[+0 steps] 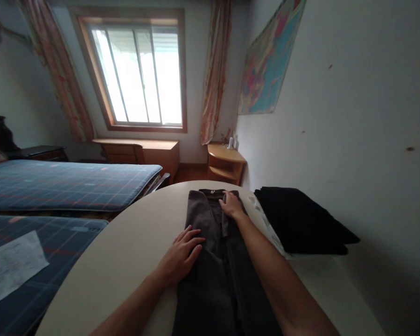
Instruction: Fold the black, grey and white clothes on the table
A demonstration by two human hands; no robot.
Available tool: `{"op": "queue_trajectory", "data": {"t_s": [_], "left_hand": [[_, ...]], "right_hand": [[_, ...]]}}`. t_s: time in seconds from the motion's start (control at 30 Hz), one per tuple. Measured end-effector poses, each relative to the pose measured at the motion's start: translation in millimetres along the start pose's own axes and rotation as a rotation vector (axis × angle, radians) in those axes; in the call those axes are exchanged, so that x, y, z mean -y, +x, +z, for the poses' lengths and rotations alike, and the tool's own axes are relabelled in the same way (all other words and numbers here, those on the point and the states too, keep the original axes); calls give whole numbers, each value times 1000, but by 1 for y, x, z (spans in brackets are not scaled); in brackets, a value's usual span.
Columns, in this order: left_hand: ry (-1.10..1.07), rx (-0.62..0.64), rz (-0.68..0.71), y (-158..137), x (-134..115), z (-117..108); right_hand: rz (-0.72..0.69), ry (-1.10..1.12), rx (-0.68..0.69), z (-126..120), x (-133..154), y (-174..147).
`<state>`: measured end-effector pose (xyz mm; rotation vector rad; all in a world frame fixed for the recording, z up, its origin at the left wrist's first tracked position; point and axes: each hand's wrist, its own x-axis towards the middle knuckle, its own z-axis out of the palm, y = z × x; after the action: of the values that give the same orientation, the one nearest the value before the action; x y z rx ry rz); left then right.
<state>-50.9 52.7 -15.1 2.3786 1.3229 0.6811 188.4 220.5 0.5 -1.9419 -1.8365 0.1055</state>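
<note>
A pair of dark grey trousers (pixel 210 280) lies lengthwise on a rounded cream table (pixel 126 252), waistband at the far end with a small pale label showing inside it. My left hand (pixel 184 252) rests on the left edge of the trousers, palm down with fingers spread. Up by the waistband, my right hand (pixel 233 205) has its thumb and fingers closed on the cloth beside the fly opening. The lower legs of the trousers run out of view at the bottom, partly under my right forearm.
Folded black cloth (pixel 301 221) lies on clear plastic wrapping (pixel 266 219) at the table's right, near the wall. Left of the table are plaid mattresses (pixel 73 184), one bearing a paper sheet (pixel 14 266). A wooden desk (pixel 157 144) and corner shelf (pixel 226 151) stand beyond.
</note>
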Motion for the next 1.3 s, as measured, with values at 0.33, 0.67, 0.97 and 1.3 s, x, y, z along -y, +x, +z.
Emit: {"op": "queue_trajectory", "data": {"t_s": [0.33,0.67,0.97,1.3], "left_hand": [[38,6,16,-3,0,2],[78,46,41,-4,-2,-2],[77,60,25,-3,-2,-2],[-88,-106,29,-2,6,-1]], "right_hand": [[106,-122,215,16,-6,10],[90,-142,334,14,-17,19],[-37,-117,316,-14,4,-40],[31,-131,449,0,33,-76]]}}
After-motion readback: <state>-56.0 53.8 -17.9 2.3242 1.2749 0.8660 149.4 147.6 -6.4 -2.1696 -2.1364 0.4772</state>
